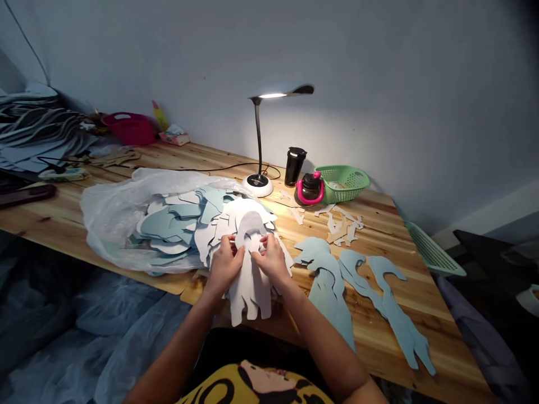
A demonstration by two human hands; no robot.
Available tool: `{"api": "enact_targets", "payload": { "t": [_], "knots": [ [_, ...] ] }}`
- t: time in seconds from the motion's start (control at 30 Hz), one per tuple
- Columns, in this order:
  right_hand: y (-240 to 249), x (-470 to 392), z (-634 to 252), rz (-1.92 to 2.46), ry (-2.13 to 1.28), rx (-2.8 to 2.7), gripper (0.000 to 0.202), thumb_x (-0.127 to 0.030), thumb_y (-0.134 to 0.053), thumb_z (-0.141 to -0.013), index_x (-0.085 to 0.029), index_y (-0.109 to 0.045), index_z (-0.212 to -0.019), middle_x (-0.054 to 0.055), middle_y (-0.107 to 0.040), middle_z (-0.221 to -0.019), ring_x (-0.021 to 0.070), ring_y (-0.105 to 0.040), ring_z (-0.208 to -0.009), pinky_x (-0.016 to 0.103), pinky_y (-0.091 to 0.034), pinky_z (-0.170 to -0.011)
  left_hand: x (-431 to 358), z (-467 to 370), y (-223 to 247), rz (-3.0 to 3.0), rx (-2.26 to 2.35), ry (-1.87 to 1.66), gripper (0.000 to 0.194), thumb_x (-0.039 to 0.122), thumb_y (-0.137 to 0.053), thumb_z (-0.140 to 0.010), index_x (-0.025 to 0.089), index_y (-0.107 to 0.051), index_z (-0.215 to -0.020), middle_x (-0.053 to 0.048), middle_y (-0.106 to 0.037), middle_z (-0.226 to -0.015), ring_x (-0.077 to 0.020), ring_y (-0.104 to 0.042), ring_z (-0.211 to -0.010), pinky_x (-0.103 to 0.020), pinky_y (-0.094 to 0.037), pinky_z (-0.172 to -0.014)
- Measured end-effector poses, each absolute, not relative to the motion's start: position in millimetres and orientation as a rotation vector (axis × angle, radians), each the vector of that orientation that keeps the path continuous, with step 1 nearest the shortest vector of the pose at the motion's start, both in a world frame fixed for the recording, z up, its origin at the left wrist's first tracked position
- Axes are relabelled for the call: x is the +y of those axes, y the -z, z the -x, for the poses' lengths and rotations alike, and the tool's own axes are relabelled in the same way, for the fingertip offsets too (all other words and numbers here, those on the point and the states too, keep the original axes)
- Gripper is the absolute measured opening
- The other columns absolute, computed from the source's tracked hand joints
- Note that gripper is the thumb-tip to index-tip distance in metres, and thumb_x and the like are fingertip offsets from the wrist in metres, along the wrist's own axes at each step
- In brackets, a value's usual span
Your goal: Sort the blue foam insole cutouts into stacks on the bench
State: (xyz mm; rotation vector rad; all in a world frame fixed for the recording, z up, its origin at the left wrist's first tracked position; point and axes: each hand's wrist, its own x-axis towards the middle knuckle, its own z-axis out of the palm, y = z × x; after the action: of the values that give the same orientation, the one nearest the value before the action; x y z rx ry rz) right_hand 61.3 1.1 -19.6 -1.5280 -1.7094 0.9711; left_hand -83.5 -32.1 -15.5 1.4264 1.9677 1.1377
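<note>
- Left hand [227,260] and right hand [272,259] both have fingers and thumbs closed on the white cutout [247,292], pinching its upper part from either side; pulling unevenly could bend or tear it around the curved opening.
- That cutout is at the near middle of the surface [366,331], its lower end around the near edge, so a loosened pinch could let it slip down toward the lap.
- Whether it is one layer or several is impossible to tell; if loosely stacked, layers could slide out of line.
- The white pile [217,224] just behind lies in a loose heap, so a brushing knuckle could spread it into the blue pieces [177,221] on the plastic bag [109,221] at left.
- The right forearm passes close to the blue stack [328,286]; a sideways swing could skew it.
- Small scraps [343,227] at far right could mix with good pieces if swept nearer.
</note>
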Motion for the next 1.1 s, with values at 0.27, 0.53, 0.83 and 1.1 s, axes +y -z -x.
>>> {"api": "enact_targets", "payload": {
  "t": [0.27, 0.53, 0.83, 1.1],
  "knots": [
    [22.3, 0.6, -59.2, 1.157, -1.398, -1.182, 0.053, -0.029, -0.067, -0.067, -0.022, -0.046, -0.116, -0.008, -0.056, -0.073, 0.0123, -0.054, -0.064, 0.026, -0.047, -0.068, -36.8, 79.4, 25.0, -1.211, 1.506, -1.294, 0.043, 0.048, -0.064, -0.082, 0.023, -0.047, -0.113, 0.000, -0.067, -0.072, -0.0198, -0.064, -0.061, -0.027, -0.047, -0.055],
    [12.0, -9.7, -73.2, 1.402, -1.161, -1.275, 0.048, -0.033, -0.069, -0.078, -0.022, -0.059, -0.123, 0.007, -0.068, -0.111, 0.0206, -0.066, -0.093, 0.035, -0.054, -0.087, -50.1, 63.8, 4.4, -1.242, 1.304, -1.234, 0.044, 0.047, -0.065, -0.085, 0.024, -0.043, -0.115, 0.004, -0.063, -0.071, -0.0122, -0.054, -0.051, -0.019, -0.038, -0.048],
    [-4.3, -22.9, -103.2, 1.199, -1.405, -1.005, 0.045, -0.049, -0.069, -0.079, -0.019, -0.064, -0.113, 0.003, -0.068, -0.096, 0.0172, -0.064, -0.077, 0.028, -0.052, -0.064, -57.7, 27.3, -4.9, -1.110, 1.148, -1.223, 0.052, 0.050, -0.068, -0.082, 0.025, -0.037, -0.116, 0.002, -0.066, -0.077, -0.0165, -0.065, -0.062, -0.025, -0.051, -0.056],
    [-1.9, -29.9, -127.6, 1.302, -1.503, -1.049, 0.052, -0.051, -0.077, -0.074, -0.020, -0.068, -0.114, 0.004, -0.066, -0.088, 0.0176, -0.062, -0.072, 0.025, -0.044, -0.053, -65.7, 27.4, -18.3, -1.015, 1.105, -1.256, 0.056, 0.050, -0.076, -0.080, 0.025, -0.038, -0.113, 0.000, -0.071, -0.080, -0.0202, -0.071, -0.061, -0.026, -0.055, -0.052]
  ]
}}
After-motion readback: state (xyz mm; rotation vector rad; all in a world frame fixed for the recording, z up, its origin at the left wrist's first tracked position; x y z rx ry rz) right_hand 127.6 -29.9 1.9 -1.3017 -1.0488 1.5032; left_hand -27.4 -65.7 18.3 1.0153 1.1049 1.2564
